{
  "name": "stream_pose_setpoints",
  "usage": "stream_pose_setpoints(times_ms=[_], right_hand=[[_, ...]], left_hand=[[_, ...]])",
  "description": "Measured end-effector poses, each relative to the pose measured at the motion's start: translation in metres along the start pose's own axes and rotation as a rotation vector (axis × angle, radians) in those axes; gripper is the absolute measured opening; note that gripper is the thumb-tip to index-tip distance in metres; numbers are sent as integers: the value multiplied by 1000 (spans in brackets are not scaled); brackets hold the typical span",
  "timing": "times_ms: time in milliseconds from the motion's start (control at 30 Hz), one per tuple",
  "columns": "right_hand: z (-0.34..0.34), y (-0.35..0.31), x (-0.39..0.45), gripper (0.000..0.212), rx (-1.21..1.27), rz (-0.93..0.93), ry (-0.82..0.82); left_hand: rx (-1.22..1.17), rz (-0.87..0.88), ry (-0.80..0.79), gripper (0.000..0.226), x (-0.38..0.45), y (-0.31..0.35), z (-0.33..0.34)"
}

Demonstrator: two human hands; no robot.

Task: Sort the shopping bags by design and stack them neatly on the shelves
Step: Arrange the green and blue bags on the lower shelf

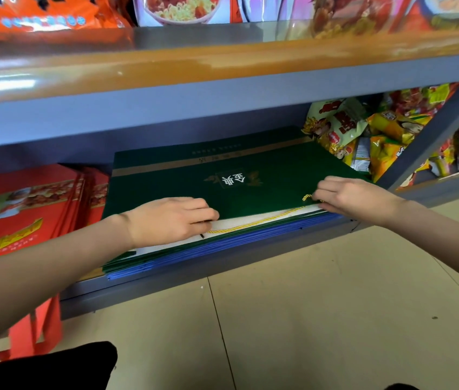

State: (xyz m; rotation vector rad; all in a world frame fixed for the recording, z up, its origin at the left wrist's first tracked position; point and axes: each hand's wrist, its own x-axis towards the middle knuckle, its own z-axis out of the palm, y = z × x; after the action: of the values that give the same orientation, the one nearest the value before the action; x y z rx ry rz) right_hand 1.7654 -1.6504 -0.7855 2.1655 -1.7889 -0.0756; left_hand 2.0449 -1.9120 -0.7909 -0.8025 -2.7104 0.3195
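Observation:
A flat dark green shopping bag (183,181) with gold bands and white characters lies on top of a stack on the lower shelf (222,266). Blue bags (222,249) show at the stack's front edge underneath. My left hand (169,220) presses on the green bag's open front edge, fingers closed at the left end of its yellow cord handle (253,222). My right hand (355,198) pinches the right front corner of the bag, at the cord's other end. A pile of red shopping bags (26,209) lies to the left on the same shelf.
Yellow and green snack packets (363,136) are heaped on the shelf right of the green stack, behind a slanted grey brace (430,139). The upper shelf (222,71) overhangs, carrying orange and noodle packages. Beige floor tiles (307,319) lie below. Red bags (34,330) hang near my left arm.

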Motion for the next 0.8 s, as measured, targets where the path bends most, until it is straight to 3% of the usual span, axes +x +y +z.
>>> stream_pose_setpoints(times_ms=[67, 267, 500, 633, 800], right_hand=[[1, 1, 0, 17, -13, 1, -5], [0, 1, 2, 15, -13, 8, 4], [-4, -2, 4, 19, -2, 12, 17], [-7, -5, 6, 47, -6, 61, 53], [1, -11, 10, 69, -148, -3, -22]], left_hand=[[13, 22, 3, 47, -1, -2, -1], [-30, -63, 3, 33, -7, 7, 3], [-242, -406, 139, 26, -9, 26, 7], [-253, -531, 165, 26, 2, 29, 5], [-79, -418, -70, 43, 3, 24, 4]])
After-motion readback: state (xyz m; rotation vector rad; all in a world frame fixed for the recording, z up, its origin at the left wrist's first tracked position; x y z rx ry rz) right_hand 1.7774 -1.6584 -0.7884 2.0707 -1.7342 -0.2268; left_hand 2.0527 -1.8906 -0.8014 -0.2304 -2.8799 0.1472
